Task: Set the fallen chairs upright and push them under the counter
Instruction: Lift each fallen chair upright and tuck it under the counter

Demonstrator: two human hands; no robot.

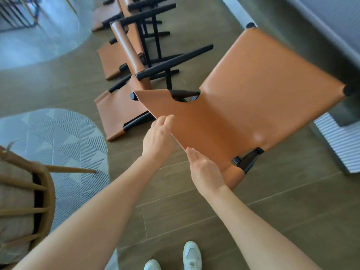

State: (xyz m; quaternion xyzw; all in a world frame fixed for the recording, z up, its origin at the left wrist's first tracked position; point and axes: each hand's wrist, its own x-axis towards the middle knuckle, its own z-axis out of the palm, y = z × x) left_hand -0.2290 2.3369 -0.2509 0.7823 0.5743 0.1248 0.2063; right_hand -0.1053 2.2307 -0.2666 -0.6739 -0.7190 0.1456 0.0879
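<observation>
The person stands behind 1 upright chair [253,90], tan leather on a black frame, its seat pointing at the grey counter [321,26] on the right. The seat's far edge sits at or just under the counter's lip, so this chair seems only partly pushed in. The left hand [157,137] and right hand [204,168] both rest on the top edge of the backrest, just beside each other. The fingers that show look nearly straight, as if pressing. Whether any curl round behind the leather cannot be told, since the edge hides them and the frame is blurred there.

As a judgement, the task is early: 1 chair is righted and nearly placed. 3 more lie tipped on the tiled floor to the left in a row: the nearest fallen chair [120,114], the middle fallen chair [113,59] and the far fallen chair [105,18]. Each is left to lift and slide in.

No brand, label or writing can be read anywhere, including on the white shoes [191,256].
</observation>
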